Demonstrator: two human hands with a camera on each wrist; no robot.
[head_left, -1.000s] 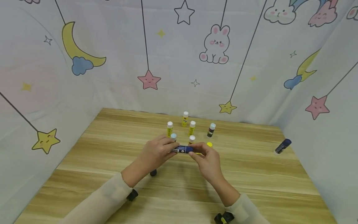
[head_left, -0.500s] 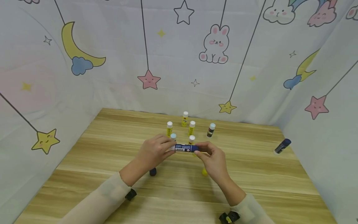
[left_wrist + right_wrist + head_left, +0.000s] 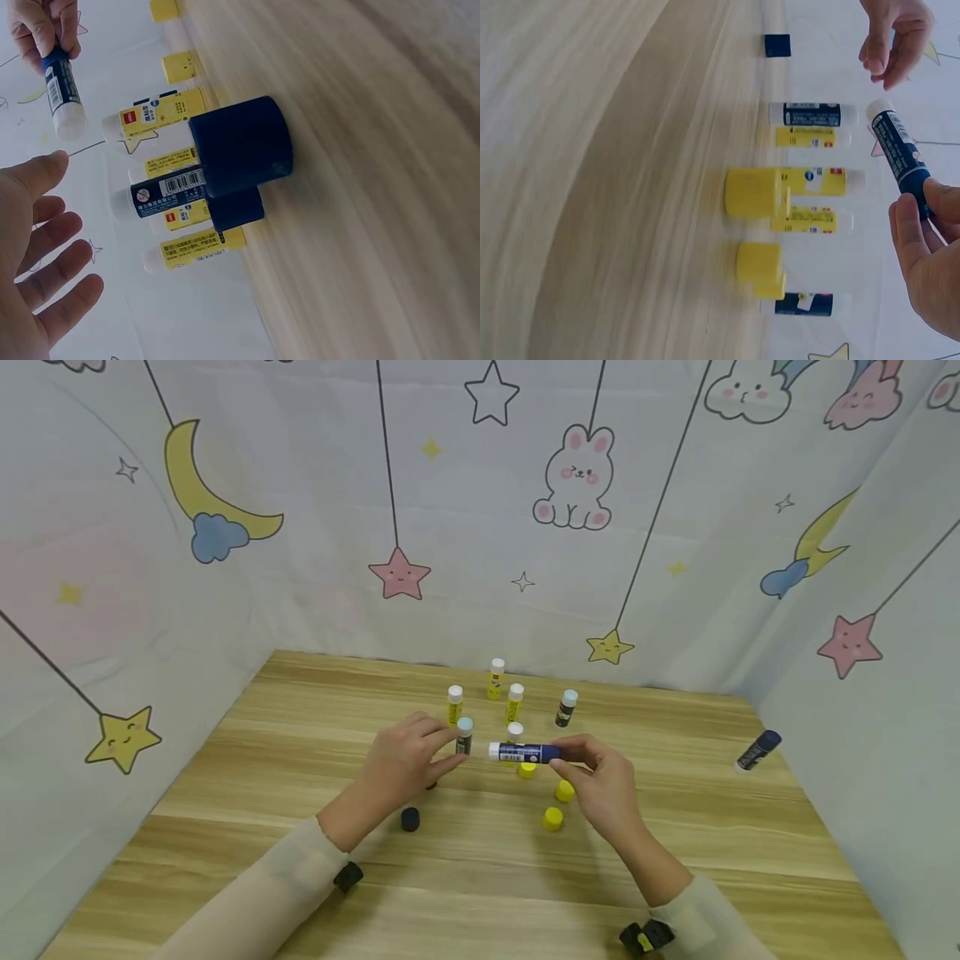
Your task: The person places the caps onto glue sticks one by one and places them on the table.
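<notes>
A navy glue stick (image 3: pixel 525 752) lies level in the air, its white end pointing left. My right hand (image 3: pixel 606 781) pinches it at the dark blue cap end between thumb and fingers. Apart from that white end, my left hand (image 3: pixel 401 767) holds nothing; in the left wrist view its fingers (image 3: pixel 64 259) are loosely spread. In the head view its fingertips overlap a standing dark glue stick (image 3: pixel 465 739) with a pale top. Yellow glue sticks (image 3: pixel 455 706) stand upright behind the hands, white ends up. One of them (image 3: pixel 817 181) is partly hidden by the held stick in the head view.
Several yellow caps (image 3: pixel 552 818) sit before the right hand. A dark cap (image 3: pixel 409 819) stands by the left wrist, another partly hidden behind that hand. One dark stick (image 3: pixel 566 708) stands behind; a capped navy stick (image 3: pixel 758 752) is far right. Printed cloth (image 3: pixel 487 527) encloses the wooden table (image 3: pixel 675 843).
My left hand has let go of the glue stick's white end. The right hand has carried the stick to the right, and yellow caps have come into view beneath it.
</notes>
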